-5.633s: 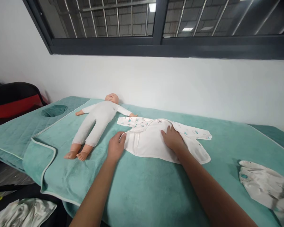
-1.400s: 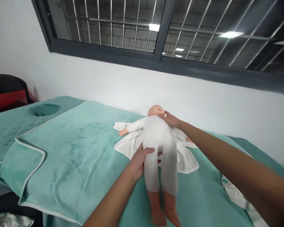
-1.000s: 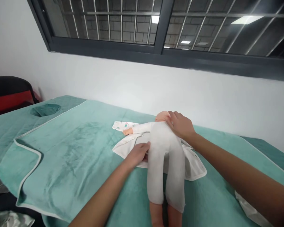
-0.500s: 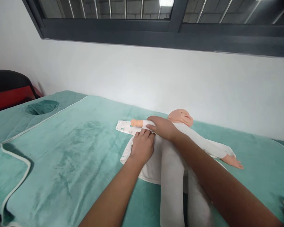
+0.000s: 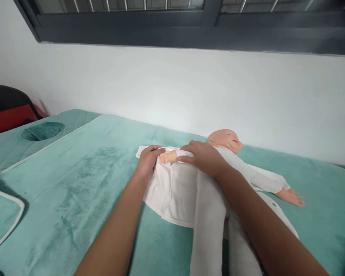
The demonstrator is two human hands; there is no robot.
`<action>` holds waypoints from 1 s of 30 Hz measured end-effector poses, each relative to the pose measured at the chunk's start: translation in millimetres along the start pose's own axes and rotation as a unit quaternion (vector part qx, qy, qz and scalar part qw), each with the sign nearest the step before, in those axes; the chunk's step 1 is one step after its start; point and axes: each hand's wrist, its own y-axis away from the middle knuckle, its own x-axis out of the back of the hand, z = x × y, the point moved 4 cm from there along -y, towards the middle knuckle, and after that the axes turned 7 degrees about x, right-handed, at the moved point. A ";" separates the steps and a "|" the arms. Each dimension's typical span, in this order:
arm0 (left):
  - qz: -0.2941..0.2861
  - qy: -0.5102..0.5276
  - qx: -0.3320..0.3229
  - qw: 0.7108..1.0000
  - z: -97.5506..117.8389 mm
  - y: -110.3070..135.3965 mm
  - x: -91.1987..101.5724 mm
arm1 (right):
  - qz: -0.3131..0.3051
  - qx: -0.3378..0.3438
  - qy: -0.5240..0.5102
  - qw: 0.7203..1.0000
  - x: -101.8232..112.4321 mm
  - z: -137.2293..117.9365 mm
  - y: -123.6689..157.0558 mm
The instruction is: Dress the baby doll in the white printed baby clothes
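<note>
A baby doll point(image 5: 222, 138) in white clothes lies on its back on a green bed cover, head toward the wall. Under it a white garment point(image 5: 181, 195) is spread out, its flap reaching left. My left hand point(image 5: 148, 159) pinches the garment's edge beside the doll's small hand point(image 5: 168, 156). Around the doll's white-sleeved forearm, my right hand point(image 5: 202, 155) is closed. The doll's other arm point(image 5: 289, 195) stretches out to the right, palm open. Its white legs point(image 5: 208, 230) point toward me, partly covered by my right forearm.
The green bed cover point(image 5: 83, 184) has a pale piped edge and, at the far left, a round hole point(image 5: 43, 131). A black and red object point(image 5: 10, 109) stands behind it. A white wall point(image 5: 138, 84) and a dark window frame point(image 5: 120, 30) rise behind the bed.
My left hand has moved left and away from beside the right hand, now gripping the garment's edge and spreading it. The doll's forearm has shifted slightly toward me, still in my right hand.
</note>
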 end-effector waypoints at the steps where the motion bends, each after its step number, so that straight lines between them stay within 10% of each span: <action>1: 0.009 0.005 -0.006 1.000 2.4 3.1 -0.2 | -0.007 0.001 0.026 1.000 -1.5 -0.7 -0.5; 6: 0.048 -0.133 -0.135 0.981 12.2 32.2 -24.5 | -0.002 0.024 0.117 0.993 -13.8 -3.3 -6.0; 13: -0.103 -0.044 -0.041 0.993 -21.0 48.9 -60.5 | 0.064 0.004 0.095 0.993 -6.7 -4.0 -0.4; 18: -0.027 -0.037 -0.057 0.997 -27.6 39.6 -38.0 | 0.225 -0.216 0.024 0.950 36.0 47.2 70.3; 24: -0.008 -0.044 -0.059 0.997 -25.1 47.9 -48.5 | 0.055 -0.331 -0.177 0.925 14.5 134.3 132.5; 30: 0.005 -0.072 -0.082 0.994 0.0 62.0 -79.5 | 0.124 -0.288 -0.171 0.934 2.4 128.2 138.5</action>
